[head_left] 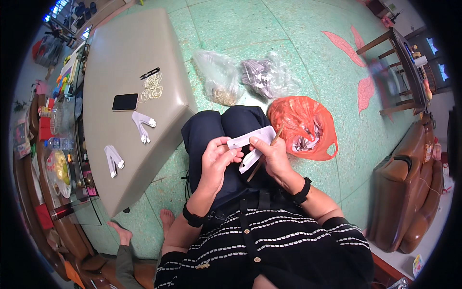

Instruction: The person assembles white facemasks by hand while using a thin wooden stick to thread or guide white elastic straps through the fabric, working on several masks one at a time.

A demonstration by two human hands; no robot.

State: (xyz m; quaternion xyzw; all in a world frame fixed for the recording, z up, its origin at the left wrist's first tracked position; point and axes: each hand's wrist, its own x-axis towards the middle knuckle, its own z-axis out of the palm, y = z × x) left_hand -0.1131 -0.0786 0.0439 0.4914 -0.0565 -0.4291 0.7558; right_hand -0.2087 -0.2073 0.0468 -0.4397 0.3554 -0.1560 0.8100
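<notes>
Over my lap I hold a folded white strip [260, 134], which looks like paper or fabric. My left hand [216, 158] pinches one end, near a small dark hole. My right hand [275, 158] grips the fold, with a thin brown stick [258, 167] held along it; the strip's other end hangs below, beside the stick. To the left, on a grey padded bench [130, 43], lie two more folded white strips [142, 126], a bundle of pale rubber bands or cord loops [152, 86], small black thread snips [149, 73] and a black phone [125, 102].
A red plastic bag [294, 108] holding pale strips sits by my right knee. Two clear bags [216, 72] lie ahead on the green floor [226, 24]. A glass table with clutter stands far left, a brown leather sofa [402, 183] right. Another person's bare foot [121, 233] shows lower left.
</notes>
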